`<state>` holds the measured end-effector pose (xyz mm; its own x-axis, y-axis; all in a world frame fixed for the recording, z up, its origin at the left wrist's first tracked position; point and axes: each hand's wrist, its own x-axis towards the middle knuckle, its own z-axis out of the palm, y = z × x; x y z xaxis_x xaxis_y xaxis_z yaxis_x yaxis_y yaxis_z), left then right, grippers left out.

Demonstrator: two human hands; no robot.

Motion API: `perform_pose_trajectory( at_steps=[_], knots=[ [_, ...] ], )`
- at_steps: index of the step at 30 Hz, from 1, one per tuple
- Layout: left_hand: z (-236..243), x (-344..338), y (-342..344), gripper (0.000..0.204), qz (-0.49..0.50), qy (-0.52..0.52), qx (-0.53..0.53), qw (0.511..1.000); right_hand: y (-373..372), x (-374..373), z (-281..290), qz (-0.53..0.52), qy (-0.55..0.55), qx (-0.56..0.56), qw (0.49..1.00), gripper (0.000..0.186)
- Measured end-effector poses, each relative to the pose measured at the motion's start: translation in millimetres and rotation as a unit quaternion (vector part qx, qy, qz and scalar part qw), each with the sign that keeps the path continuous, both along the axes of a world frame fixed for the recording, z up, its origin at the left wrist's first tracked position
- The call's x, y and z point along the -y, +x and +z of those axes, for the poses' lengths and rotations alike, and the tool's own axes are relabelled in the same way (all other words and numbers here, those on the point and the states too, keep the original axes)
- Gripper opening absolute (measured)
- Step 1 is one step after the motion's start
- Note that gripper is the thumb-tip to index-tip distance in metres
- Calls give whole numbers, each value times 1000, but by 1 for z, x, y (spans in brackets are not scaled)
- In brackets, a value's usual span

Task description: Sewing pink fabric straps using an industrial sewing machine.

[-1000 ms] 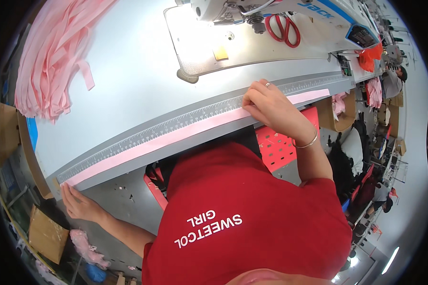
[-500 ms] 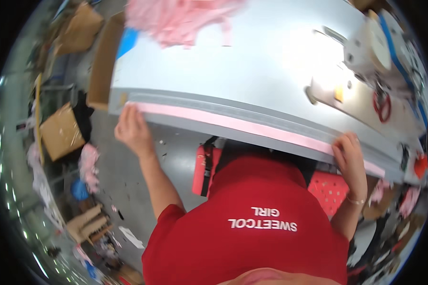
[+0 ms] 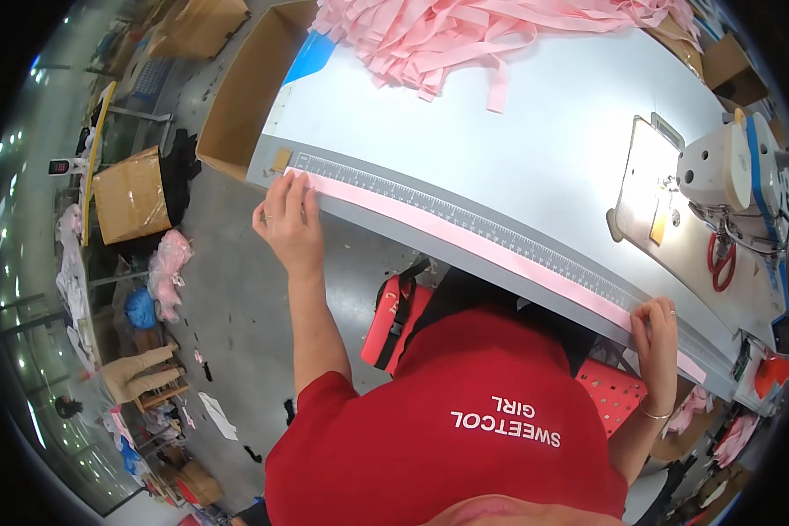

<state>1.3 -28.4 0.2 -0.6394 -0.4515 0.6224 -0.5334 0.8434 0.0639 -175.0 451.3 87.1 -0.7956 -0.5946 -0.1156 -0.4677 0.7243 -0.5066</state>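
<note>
**Along the worktop's point(image 3: 535, 123) front edge**

A long ruler point(image 3: 473, 219) borders a parallel pink fabric strip point(image 3: 500, 254). Left hand point(image 3: 294, 223): fingers together on its left end; right hand point(image 3: 657, 340): fingers bunched over it, short of its right end; pinching unclear.

Left fingers point(image 3: 295, 188) on pink strip's point(image 3: 535, 266) end; right fingers point(image 3: 656, 316) near other; strip along ruler point(image 3: 412, 195).
</note>
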Motion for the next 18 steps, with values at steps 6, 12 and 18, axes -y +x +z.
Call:
perform_pose_trajectory(
  at_steps=[6,12,18],
  knots=[
    [-1,0,2,21,-2,12,-9,1000,0,-1,2,5,3,5,1000,11],
    [-6,1,-2,22,3,25,-17,1000,-13,30,16,3,-46,-17,999,19],
    [-8,-1,10,23,21,25,-25,999,-30,204,13,384,-107,-41,916,13]
  ],
)
